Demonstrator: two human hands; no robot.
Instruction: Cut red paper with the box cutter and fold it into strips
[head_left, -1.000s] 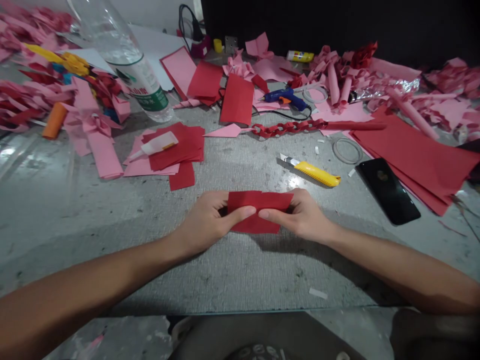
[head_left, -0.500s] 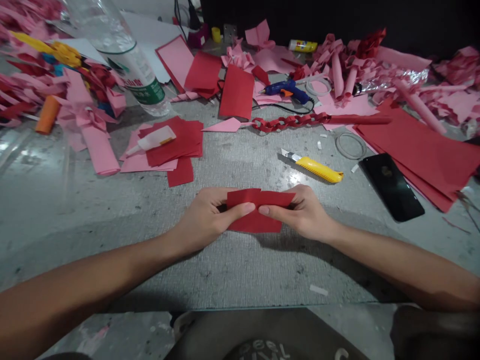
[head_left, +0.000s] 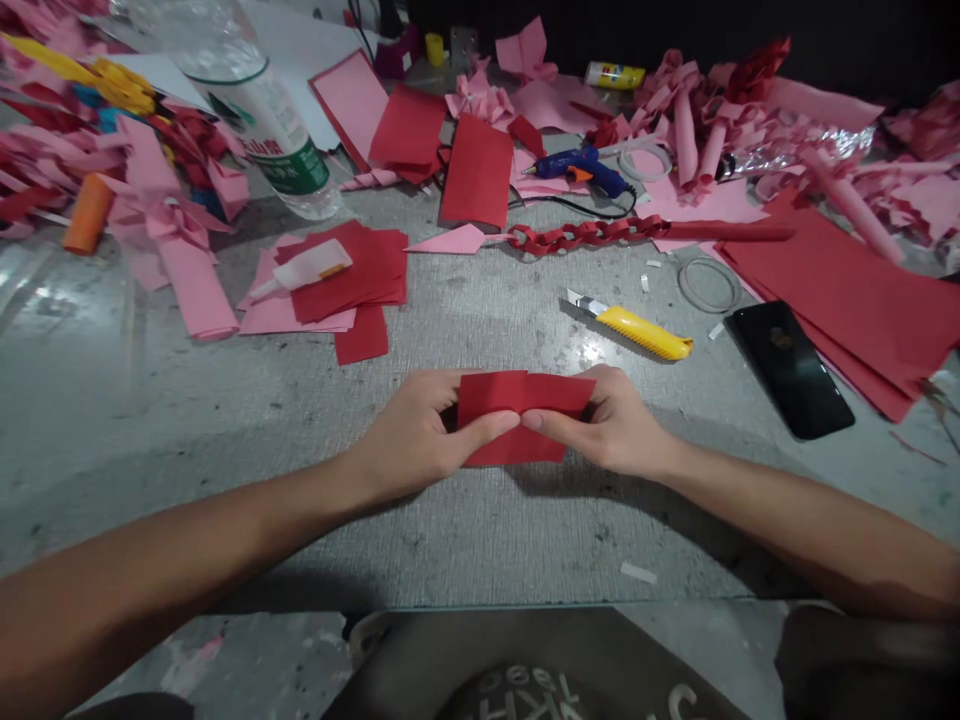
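Observation:
Both hands hold a piece of red paper (head_left: 493,392) above the grey table, near its front edge. My left hand (head_left: 427,425) pinches its left part, thumb on the near face and fingers hidden behind. My right hand (head_left: 619,425) grips the right part in the same way. The two thumb tips almost meet at the middle of the sheet, where its top edge shows a small step. Beyond the hands lie a yellow utility knife (head_left: 637,328) with its blade out and a stack of red and pink paper (head_left: 382,265) with a white glue bottle (head_left: 311,267) on top.
A red paper chain (head_left: 589,236) with a pink pointed tip lies across the middle. Behind it is a blue glue gun (head_left: 577,168). A phone (head_left: 791,370) and large red sheets (head_left: 847,280) lie at right. A plastic bottle (head_left: 274,140) stands back left, among heaped pink scraps (head_left: 180,230).
The view has shifted slightly. The thumbs have come closer together on the red paper, and its upper part looks a little flatter. Both hands keep their hold.

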